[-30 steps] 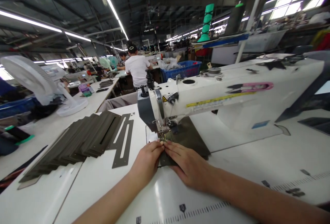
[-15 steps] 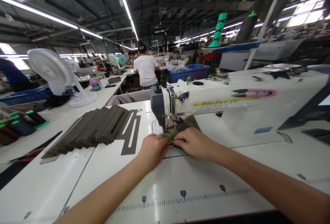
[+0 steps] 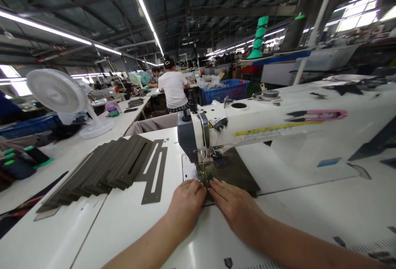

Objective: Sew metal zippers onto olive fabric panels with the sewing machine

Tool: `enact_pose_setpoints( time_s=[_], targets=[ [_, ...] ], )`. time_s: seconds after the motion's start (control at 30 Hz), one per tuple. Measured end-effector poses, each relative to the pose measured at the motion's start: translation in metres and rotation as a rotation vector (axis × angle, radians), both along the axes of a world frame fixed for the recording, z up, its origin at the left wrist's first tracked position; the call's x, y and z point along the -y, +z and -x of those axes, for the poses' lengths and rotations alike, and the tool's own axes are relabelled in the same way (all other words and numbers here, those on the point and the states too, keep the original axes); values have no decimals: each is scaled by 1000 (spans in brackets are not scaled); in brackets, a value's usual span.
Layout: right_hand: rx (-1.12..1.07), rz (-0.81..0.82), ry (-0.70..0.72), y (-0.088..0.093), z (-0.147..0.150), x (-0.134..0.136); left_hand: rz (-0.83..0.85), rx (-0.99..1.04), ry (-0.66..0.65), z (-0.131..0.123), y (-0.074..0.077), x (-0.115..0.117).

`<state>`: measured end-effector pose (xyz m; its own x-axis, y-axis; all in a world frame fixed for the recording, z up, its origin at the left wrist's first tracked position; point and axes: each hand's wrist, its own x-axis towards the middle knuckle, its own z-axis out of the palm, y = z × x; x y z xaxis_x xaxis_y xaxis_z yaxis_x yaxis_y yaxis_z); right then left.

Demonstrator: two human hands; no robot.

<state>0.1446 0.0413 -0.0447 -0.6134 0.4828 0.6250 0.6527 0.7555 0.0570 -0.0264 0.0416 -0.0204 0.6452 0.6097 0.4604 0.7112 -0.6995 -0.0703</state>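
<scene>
Fingers (image 3: 219, 187) of the right hand (image 3: 239, 209) straight, pressed side by side; left hand (image 3: 187, 203) bent in close — whether either pinches beneath, cannot tell. Both at near end of an olive panel (image 3: 239, 172), on the desk (image 3: 130, 223), partly under the sewing machine (image 3: 262, 116). Step in hand, I judge: feeding for stitching. Next move calls for even guiding — fingertips kept clear.

The left hand (image 3: 186, 204), a bit bent, and the right hand (image 3: 237, 205), flatter, are palms down, fingertips close. Both arms (image 3: 150, 240) stretch forward, slanting inward.
</scene>
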Motion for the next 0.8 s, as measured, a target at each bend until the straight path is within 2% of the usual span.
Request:
enact_pose_setpoints(
  time_s=[0.27,0.47,0.6,0.8],
  targets=[
    [-6,22,32,-3,3,-22,0,31,2,2,-3,-19],
    [-15,33,33,7,5,-35,-8,87,37,5,-8,-34],
    [-90,115,18,6,5,-33,-3,140,38,9,-6,-26],
    [-48,157,-9,-1,4,-32,-52,45,-10,13,-6,-14]
  ],
)
